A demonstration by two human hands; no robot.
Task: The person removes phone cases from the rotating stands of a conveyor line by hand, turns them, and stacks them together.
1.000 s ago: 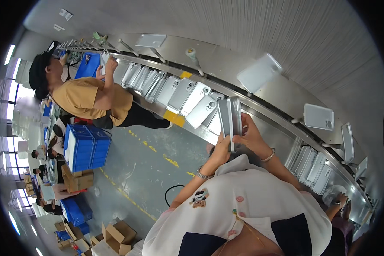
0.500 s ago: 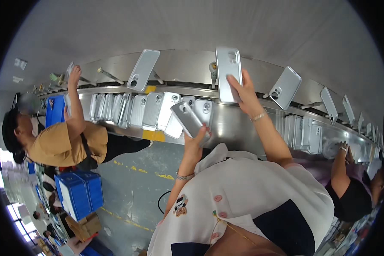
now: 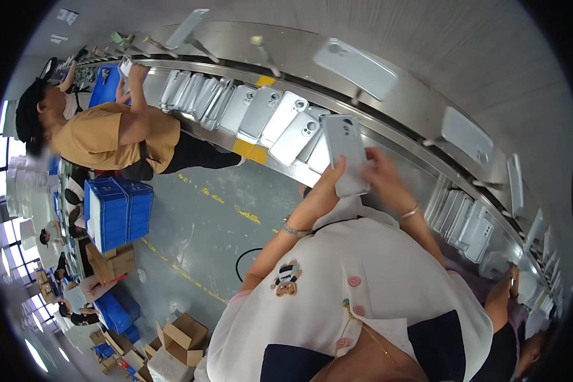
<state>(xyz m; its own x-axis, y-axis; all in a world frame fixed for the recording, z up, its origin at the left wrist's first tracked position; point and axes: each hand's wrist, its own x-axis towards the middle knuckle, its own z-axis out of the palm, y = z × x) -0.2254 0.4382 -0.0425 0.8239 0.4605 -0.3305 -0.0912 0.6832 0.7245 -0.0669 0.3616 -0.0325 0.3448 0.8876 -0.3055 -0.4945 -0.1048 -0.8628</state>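
Note:
A silvery phone case (image 3: 345, 143) is upright in front of my chest, its camera cutouts at the far end. My left hand (image 3: 323, 190) is closed on its near left edge, thumb on the face. My right hand (image 3: 391, 184) is at the case's right edge, its fingers blurred, so I cannot tell whether they grip it. Just left of the held case, several similar cases (image 3: 288, 118) lie overlapping on the metal ledge. Beyond my hands, another case (image 3: 356, 67) sits on a peg. A bare peg (image 3: 264, 56) stands to its left.
More cases stand in a leaning row (image 3: 197, 99) on the left and in a stack (image 3: 461, 219) on the right. A co-worker in a tan shirt (image 3: 102, 140) works at the left; another person's arm (image 3: 504, 299) shows at the right. Blue crates (image 3: 118, 213) stand on the floor.
My right hand has come back from the peg row toward my chest, and my left hand has moved right, so both are together at one case. The view has shifted and tilted.

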